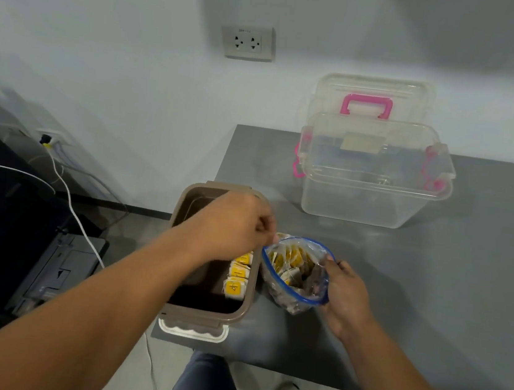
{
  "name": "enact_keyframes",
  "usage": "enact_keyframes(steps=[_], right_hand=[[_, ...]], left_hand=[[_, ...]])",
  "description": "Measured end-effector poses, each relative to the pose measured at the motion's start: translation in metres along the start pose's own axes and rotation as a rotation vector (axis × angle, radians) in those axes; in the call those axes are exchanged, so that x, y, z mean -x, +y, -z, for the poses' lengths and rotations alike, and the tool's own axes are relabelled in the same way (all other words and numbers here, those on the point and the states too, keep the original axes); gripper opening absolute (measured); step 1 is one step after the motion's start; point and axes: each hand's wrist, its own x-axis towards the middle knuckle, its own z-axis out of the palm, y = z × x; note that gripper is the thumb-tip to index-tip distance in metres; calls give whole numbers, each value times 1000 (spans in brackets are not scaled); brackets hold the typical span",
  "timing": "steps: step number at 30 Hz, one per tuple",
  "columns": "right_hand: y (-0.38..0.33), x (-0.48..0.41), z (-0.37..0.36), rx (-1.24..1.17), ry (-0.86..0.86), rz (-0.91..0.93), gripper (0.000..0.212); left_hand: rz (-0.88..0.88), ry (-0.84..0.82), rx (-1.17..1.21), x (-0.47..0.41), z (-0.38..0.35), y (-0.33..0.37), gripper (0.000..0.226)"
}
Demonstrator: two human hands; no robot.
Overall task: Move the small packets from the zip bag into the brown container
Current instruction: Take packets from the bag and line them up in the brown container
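Hands apart: left hand over brown container, fingers curled near 10 o'clock rim of zip bag, blurred, pinch unclear; packets stacked along container's 3 o'clock wall; more packets inside open zip bag on bench; right hand grips bag's 3 o'clock rim

1 zip bag, 1 brown container, 1 clear box

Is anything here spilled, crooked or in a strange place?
Nothing is spilled or damaged. Only the brown container stands at the very left edge of the table, and it seems to hang over slightly.
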Motion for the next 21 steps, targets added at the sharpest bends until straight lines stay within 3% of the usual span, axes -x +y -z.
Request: enact_keyframes(steps=[9,16,21], right_hand=[[-1,0,11,48,9,27,21],[-5,-1,20,84,32,41,20],[-5,0,19,112,23,51,21]], left_hand=[[-361,-180,-488,-36,-53,33,31],[-447,-290,-736,-46,-66,36,23],[-357,-308,-624,-51,-65,33,18]])
